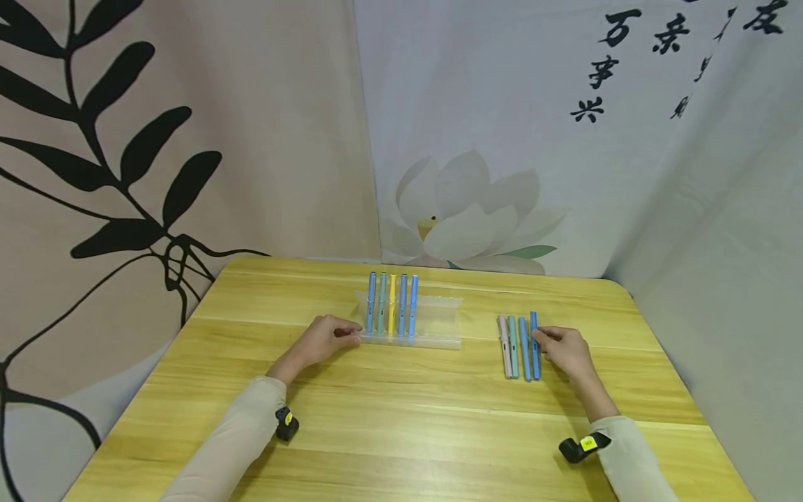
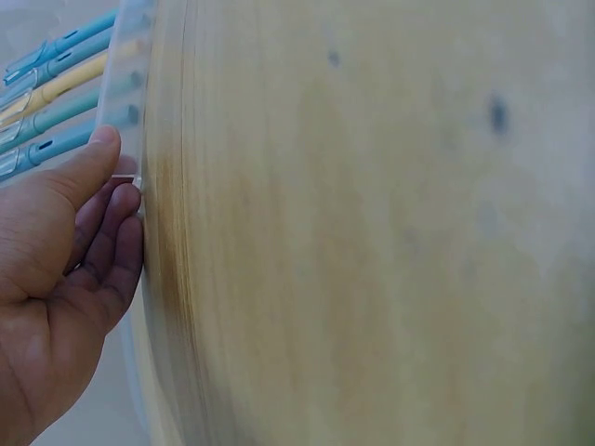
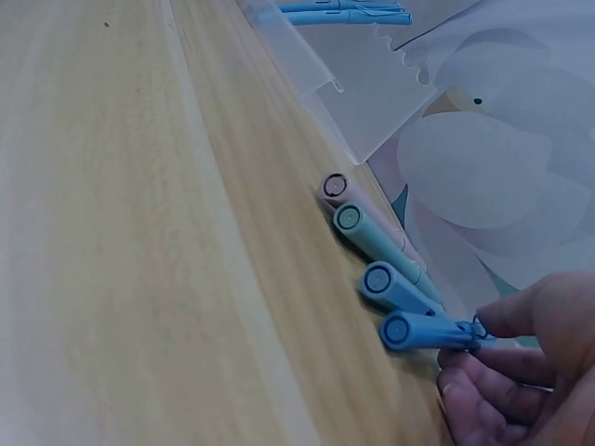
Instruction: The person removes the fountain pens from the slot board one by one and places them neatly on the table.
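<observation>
Blue pen (image 1: 536,357): right of centre in the head view, at the right end of a loose row on the counter (image 1: 401,425);
Right hand (image 1: 564,351): thumb and fingers clamped on the blue pen, above its middle in the head view;
Loose neighbours: grey-pink pen (image 1: 505,348), green pen (image 1: 513,348) and second blue pen (image 1: 525,352), just left of it;
Clear holder (image 1: 442,321): centre of the head view; five pens (image 1: 392,307) sit side by side in its left part;
Left hand (image 1: 323,341): thumb and fingers pinching the holder's lower left corner;
Pen handling: probably light, stiff and smooth, apt to roll; mid-barrel looks the surest hold;
Holder handling: seemingly thin plastic, light, likely to slide or flex; best steadied by an end, clear of the pens
</observation>
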Demonstrator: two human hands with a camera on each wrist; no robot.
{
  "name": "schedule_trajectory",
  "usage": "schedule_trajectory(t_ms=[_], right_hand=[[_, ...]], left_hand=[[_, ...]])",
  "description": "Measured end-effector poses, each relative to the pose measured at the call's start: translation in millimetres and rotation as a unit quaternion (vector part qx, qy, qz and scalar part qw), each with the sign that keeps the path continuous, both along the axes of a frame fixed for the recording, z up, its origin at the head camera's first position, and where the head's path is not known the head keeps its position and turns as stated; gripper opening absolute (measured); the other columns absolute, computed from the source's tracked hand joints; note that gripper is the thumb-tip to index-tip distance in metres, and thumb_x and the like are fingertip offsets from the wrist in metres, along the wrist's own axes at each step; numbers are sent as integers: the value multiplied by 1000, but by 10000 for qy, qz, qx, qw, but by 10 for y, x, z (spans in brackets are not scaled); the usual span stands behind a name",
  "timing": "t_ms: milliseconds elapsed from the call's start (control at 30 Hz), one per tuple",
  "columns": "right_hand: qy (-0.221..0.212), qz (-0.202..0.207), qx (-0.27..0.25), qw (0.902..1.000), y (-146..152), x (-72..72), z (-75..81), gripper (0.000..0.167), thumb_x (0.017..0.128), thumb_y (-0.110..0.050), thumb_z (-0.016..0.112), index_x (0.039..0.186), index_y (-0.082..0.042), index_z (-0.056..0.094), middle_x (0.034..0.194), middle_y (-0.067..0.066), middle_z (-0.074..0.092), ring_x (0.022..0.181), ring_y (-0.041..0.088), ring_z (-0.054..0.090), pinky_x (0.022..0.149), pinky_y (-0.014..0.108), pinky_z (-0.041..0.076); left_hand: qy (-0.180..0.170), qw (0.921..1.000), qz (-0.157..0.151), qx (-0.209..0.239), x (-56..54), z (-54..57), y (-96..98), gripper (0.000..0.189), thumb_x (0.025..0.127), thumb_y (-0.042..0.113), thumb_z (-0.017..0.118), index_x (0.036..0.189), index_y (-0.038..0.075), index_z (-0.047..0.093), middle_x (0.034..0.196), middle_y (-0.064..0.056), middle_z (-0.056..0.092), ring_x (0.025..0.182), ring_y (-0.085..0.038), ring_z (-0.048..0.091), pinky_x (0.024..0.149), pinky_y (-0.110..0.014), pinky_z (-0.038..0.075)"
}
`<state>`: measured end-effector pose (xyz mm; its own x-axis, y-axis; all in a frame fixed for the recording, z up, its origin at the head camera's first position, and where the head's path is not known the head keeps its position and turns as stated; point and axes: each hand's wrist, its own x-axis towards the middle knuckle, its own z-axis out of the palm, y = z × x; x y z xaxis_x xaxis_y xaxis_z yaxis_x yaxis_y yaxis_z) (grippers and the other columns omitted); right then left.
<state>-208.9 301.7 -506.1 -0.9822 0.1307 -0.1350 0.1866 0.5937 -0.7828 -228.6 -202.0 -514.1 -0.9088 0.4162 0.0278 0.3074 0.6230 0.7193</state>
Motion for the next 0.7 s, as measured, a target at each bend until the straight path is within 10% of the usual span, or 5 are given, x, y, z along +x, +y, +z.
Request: schedule_trajectory(t_ms=[700], right_hand=[[-20,-40,-12,10000,-11,-26,-40,48,103,-33,63,132,5,65,124,25,68,91,16,72,74,25,60]], left_hand=[[6,10000,-16,33,-6,-18,-5,34,99,25,70,126,5,73,115,-6,75,102,-18,70,90,-40,58]])
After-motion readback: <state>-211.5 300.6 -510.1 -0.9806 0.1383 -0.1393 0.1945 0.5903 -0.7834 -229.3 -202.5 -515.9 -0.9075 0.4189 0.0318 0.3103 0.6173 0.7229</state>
